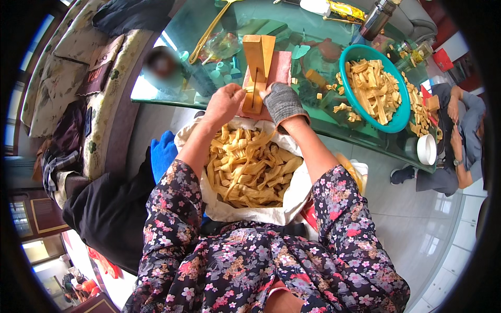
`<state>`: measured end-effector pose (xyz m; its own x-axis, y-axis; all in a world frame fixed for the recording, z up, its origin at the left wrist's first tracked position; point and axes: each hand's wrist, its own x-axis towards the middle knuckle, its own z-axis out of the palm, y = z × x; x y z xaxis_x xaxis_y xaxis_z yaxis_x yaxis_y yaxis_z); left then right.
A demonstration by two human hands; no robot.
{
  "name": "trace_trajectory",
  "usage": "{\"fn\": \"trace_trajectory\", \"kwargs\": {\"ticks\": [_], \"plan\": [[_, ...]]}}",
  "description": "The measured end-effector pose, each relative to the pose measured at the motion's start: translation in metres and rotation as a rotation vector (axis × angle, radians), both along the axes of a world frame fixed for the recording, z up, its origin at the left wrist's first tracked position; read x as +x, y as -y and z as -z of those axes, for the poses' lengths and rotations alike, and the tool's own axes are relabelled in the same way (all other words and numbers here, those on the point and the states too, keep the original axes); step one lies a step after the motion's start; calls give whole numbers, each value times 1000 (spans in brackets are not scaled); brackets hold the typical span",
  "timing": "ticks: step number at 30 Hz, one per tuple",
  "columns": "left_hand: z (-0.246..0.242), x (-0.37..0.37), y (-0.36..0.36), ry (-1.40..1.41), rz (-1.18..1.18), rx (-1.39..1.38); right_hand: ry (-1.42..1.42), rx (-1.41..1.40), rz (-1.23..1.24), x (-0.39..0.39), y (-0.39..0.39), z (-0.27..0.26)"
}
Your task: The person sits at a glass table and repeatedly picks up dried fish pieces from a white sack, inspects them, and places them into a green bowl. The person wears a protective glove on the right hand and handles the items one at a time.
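My bare left hand (225, 103) is at the left side of a wooden slotted cutting stand (252, 103), fingers pinched on the end of a pale-yellow dried strip (249, 89). On the stand's other side is my right hand (283, 103), in a grey knitted fingerless glove; its fingertips are largely hidden, so its grip is unclear. A thin dark slot or blade runs along the stand, and two wooden uprights rise behind it. The stand sits on a pink cloth (285, 64). Below my hands, an open white cloth sack (291, 213) holds many long dried strips (250, 168), resembling bean curd sticks.
On the glass table (188, 102), a teal plastic basin (342, 74) holds short cut pieces (373, 86), with more scattered around it. A white bowl (426, 149) is near the right corner, a steel thermos (377, 19) at the back. Another person's hands (455, 105) are at right.
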<state>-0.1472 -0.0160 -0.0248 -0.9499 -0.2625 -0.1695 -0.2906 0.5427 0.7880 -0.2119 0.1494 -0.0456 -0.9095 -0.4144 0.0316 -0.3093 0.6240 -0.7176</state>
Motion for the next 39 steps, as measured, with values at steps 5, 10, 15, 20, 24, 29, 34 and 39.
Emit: {"fn": "trace_trajectory", "kwargs": {"ticks": [5, 10, 15, 20, 24, 29, 34, 39], "plan": [[0, 22, -2, 26, -65, 174, 190, -2, 36, 1, -7, 1], [-22, 63, -24, -150, -181, 1217, 730, -579, -17, 50, -7, -40], [-26, 84, -42, -264, -248, 1327, 1340, -995, -89, 78, -10, -35], [-19, 90, -51, -337, -206, 1260, 1260, -1011, -197, 92, -11, -36], [-36, 87, -61, -263, -180, 942, 1136, -902, -109, 98, -7, -36], [-35, 85, -63, -110, -163, 914, 1151, -880, -144, 100, -9, -38], [-33, 92, -55, -182, -280, 1098, 783, -762, -320, 115, -16, -54], [-42, 103, -39, -155, -288, 793, 219, -421, -303, 121, -14, -54]]}}
